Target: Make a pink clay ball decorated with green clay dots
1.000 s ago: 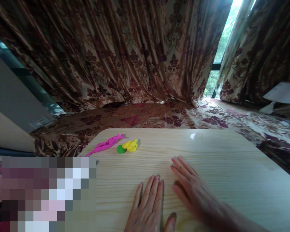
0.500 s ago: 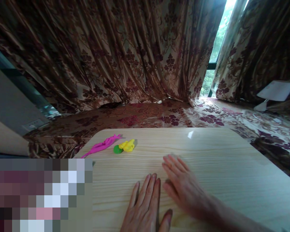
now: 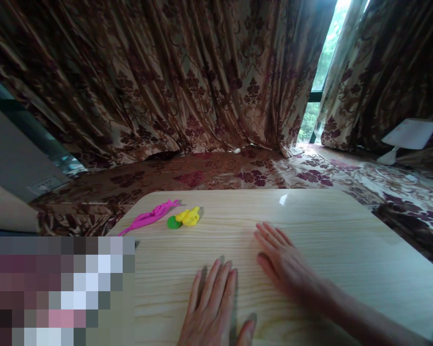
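Head view: left hand (image 3: 210, 307) and right hand (image 3: 283, 262) are uncurled, but a careless forward-left sweep could knock the yellow lump (image 3: 189, 217) on the tabletop (image 3: 332, 228), far left; what the right palm covers, I cannot tell.

A home (floral curtains (image 3: 202, 72); lamp (image 3: 412, 133))

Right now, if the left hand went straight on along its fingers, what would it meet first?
Probably nothing: ahead of the left hand, the tabletop looks free to its far edge. The yellow lump lies left of that line, though depth from this one view leaves some doubt.
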A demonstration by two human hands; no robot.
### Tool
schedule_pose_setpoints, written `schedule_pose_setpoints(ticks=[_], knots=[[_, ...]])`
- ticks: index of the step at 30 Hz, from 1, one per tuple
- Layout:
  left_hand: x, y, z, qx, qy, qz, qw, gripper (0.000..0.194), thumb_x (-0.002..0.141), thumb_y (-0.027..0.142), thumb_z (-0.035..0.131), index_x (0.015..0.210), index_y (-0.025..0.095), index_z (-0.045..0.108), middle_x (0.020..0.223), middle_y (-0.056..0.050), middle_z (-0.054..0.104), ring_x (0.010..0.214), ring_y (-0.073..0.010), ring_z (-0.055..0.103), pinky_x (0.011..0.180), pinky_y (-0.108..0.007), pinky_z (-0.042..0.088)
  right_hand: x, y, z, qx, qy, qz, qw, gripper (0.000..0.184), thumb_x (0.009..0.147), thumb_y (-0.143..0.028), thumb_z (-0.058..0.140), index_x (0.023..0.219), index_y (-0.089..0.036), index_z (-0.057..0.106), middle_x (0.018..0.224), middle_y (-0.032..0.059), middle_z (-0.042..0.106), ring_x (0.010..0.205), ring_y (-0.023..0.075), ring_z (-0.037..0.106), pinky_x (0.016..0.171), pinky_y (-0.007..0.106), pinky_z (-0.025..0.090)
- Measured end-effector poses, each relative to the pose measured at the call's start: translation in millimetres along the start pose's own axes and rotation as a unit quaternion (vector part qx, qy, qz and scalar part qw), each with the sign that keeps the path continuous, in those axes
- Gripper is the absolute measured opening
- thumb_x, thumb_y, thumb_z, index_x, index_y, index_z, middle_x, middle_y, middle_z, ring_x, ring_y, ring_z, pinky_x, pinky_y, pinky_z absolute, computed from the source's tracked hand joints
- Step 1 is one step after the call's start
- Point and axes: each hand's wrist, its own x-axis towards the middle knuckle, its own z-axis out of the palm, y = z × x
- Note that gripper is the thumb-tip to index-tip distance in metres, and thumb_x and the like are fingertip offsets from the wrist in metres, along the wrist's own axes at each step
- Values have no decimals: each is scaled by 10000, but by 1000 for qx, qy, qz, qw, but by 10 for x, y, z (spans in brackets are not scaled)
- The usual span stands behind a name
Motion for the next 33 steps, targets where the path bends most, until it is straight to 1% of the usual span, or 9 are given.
schedule_pose_setpoints(ticks=[4,8,11,16,19,22,27,30,33], knots=[[-7,-9,39,-1,13,3,1000,656,805,534,457,1325,136,416,1368,-88,463,1287,-274,355,1083,-420,169,-335,342,-119,-17,-21,16,1000,472,913,-227,392,1379,-151,372,1429,111,349,1317,270,312,1037,500,351],[-9,-7,82,-14,8,1,1000,648,807,516,462,1332,141,405,1369,-91,462,1294,-254,351,1102,-400,135,-919,213,-40,-33,31,-75,996,674,862,-138,445,1458,-196,135,1402,98,391,1265,208,409,984,348,449],[11,3,60,-20,7,-5,1000,645,806,501,473,1338,145,396,1374,-94,455,1297,-251,349,1105,-393,131,-695,-2,14,-27,11,-101,994,613,823,-137,473,1411,-173,306,1436,91,336,1323,244,302,1005,380,424],[24,9,21,-8,9,9,1000,651,805,508,481,1342,151,392,1380,-86,448,1297,-249,350,1103,-389,145,-76,161,-114,-7,-10,39,999,452,875,-201,434,1321,-133,455,1419,133,372,1327,290,287,1047,520,316],[-10,8,42,-12,17,0,1000,641,797,482,502,1338,154,398,1379,-82,451,1297,-249,352,1106,-393,155,-420,315,-183,-26,-12,36,999,468,920,-247,395,1382,-176,365,1405,92,403,1314,271,322,1039,507,341],[33,15,-8,-53,15,-41,998,605,805,394,510,1350,170,370,1379,-77,451,1304,-251,343,1081,-429,244,-913,253,-140,-60,18,-67,996,542,914,-231,435,1426,-246,257,1387,36,427,1260,232,420,994,401,432],[542,-17,-394,-159,-32,-54,985,493,869,298,428,1352,219,367,1410,-55,408,1322,-229,315,1070,-477,289,-680,4,-33,-15,41,-169,985,453,880,-139,450,1315,-266,454,1358,-16,480,1282,219,390,1000,338,426],[956,-98,-584,-225,-25,-93,970,441,881,318,410,1305,202,442,1387,-63,433,1321,-232,309,1093,-494,237,-351,56,-135,-3,41,-72,997,416,868,-150,451,1278,-202,497,1380,82,451,1307,279,335,1014,469,379],[1251,-221,-583,-313,-8,-129,941,410,854,344,466,1232,195,528,1324,-80,493,1277,-234,370,1084,-451,263,-395,186,-297,14,25,-17,999,323,846,-166,502,1155,-209,586,1199,123,583,1095,288,548,869,456,491]])
